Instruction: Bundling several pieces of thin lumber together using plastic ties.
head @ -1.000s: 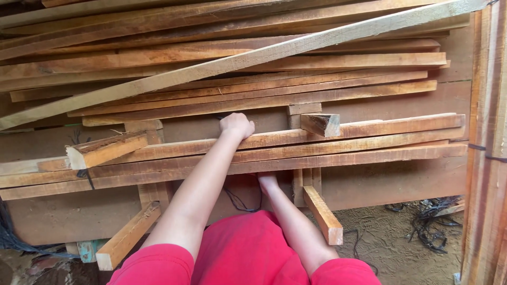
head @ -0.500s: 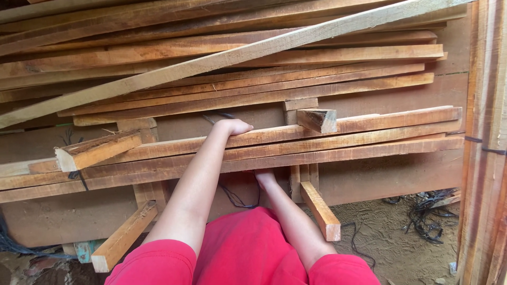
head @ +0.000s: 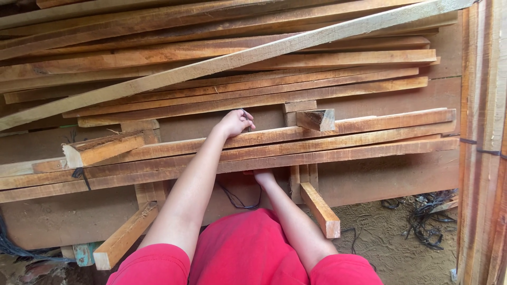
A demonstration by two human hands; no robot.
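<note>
Nearest, the right hand [head: 265, 177] reaches up under the lowest of three long slats [head: 338, 141] that lie across the wooden brackets [head: 320, 209] fixed to the brown board [head: 385, 182]; the slat hides its fingers, so whether they are curled or flat cannot be told, though it seems to steady the stack from below. Above it, the left hand [head: 234, 123] rests on the top slat with fingertips pressed together, pinching a thin black cord [head: 247, 117] just behind the slats. Beyond, more slats lie stacked, one pale length [head: 222, 64] slanting across them.
</note>
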